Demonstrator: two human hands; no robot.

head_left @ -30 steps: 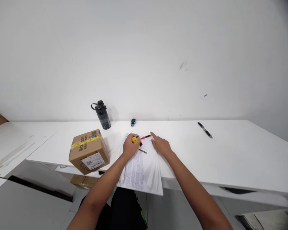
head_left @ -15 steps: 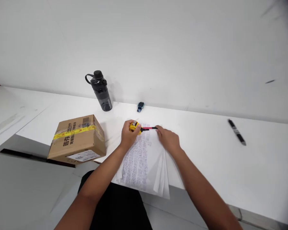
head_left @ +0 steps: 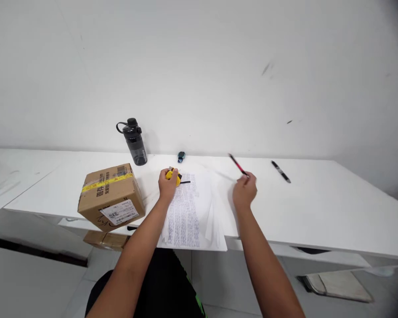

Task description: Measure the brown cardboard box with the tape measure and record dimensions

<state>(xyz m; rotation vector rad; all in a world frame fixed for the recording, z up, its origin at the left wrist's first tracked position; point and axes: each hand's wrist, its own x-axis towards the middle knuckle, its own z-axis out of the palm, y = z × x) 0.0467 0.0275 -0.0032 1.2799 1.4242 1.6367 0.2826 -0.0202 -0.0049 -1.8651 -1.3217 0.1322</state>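
Head view: the left hand [head_left: 167,184] clenches a yellow tape measure [head_left: 173,175] on the papers [head_left: 189,212], which lie at the bench [head_left: 318,207] front edge and overhang it. The right hand [head_left: 244,191], raised above the bench right of the papers, grasps a red pen [head_left: 238,164], tip tilted up toward the back edge. Judged step: measuring, pen ready. The next move likely calls for lowering the pen to the papers. A box [head_left: 110,196] sits at the front edge, left; a bottle [head_left: 135,142] stands at the back edge.
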